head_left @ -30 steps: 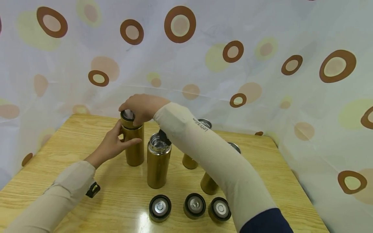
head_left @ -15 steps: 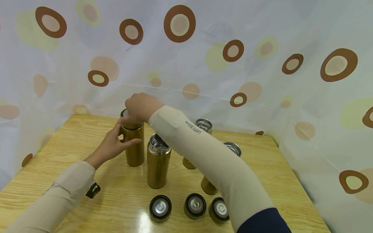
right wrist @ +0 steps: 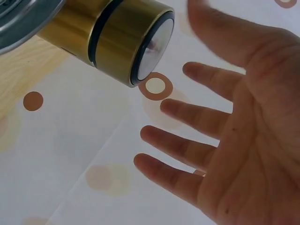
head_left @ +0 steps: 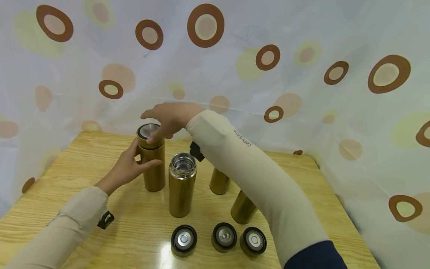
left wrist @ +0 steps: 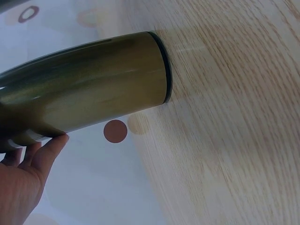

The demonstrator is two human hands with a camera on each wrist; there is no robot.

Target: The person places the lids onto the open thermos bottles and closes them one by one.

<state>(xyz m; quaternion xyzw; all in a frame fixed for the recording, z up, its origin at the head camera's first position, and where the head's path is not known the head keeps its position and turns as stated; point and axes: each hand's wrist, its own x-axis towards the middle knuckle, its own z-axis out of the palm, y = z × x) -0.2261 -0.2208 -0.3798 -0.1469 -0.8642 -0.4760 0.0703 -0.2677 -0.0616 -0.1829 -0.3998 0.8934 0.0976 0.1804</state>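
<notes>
A gold thermos bottle [head_left: 155, 175] stands upright at the table's left rear, its gold lid [head_left: 143, 142] seated on top. My left hand [head_left: 125, 169] grips the bottle around its upper body, thumb across the near side; the left wrist view shows the bottle's base [left wrist: 161, 70] on the wood and my fingers [left wrist: 49, 152] at its side. Beside the lid, my right hand [head_left: 171, 118] hovers with fingers spread. In the right wrist view its palm [right wrist: 229, 154] faces the lid with a gap between. A lidless gold thermos [head_left: 181, 196] stands just right of the gripped one.
Behind my right forearm stand two more gold bottles, one farther back [head_left: 220, 182] and one nearer [head_left: 243, 210], their tops hidden. Three lids lie underside up along the front: left [head_left: 184, 240], middle [head_left: 224, 237], right [head_left: 253, 241]. A patterned cloth [head_left: 215, 74] hangs behind the table.
My right hand, which was on the lid turning about it, has let go, spread its fingers and moved slightly right. My left hand keeps its grip on the bottle.
</notes>
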